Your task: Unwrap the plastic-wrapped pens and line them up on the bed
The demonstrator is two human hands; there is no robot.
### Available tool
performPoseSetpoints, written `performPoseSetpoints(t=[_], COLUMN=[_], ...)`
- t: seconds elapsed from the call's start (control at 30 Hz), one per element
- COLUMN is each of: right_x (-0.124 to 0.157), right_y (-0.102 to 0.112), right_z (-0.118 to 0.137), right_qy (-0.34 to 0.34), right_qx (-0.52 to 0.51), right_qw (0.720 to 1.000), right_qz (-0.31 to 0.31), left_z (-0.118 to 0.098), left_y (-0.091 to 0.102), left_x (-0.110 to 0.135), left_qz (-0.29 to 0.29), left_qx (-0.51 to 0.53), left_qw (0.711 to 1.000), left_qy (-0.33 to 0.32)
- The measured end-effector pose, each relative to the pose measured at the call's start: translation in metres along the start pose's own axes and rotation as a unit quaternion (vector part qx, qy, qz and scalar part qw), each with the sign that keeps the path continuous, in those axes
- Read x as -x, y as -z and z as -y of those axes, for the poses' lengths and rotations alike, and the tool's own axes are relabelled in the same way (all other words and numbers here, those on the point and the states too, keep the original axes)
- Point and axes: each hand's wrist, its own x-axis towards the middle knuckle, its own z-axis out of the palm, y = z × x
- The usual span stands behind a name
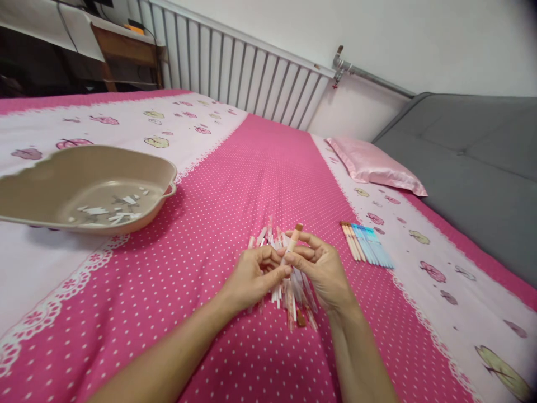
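Both my hands meet over a heap of thin wrapped sticks [293,291] lying on the pink dotted bedspread [235,201]. My right hand [323,268] pinches one stick with a brown tip [293,238], which points up and away from me. My left hand [255,274] is closed, its fingertips pinching at the lower end of that same stick. To the right lies a neat row of orange and blue sticks [367,243], apart from both hands.
A beige plastic basin [37,179] with white paper scraps in it sits at the left. A pink pillow [373,165] lies at the far right, beside a grey sofa [474,168]. A white radiator [243,73] runs along the far wall.
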Motion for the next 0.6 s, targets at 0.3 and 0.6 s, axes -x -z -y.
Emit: performPoseSetpoints(t=[0.3, 0.6], right_x=[-0.002, -0.010], right_y=[-0.004, 0.007], right_z=[0.001, -0.009], right_qy=[0.042, 0.097], right_qx=[0.024, 0.233], right_qw=[0.998, 0.961], right_qz=[-0.046, -0.117], left_z=[-0.006, -0.002], left_y=[0.001, 0.033], left_x=[-0.001, -0.012], left_qz=[-0.046, -0.333], left_qx=[0.030, 0.051], left_qw=[0.998, 0.942], left_qy=[0.009, 0.013])
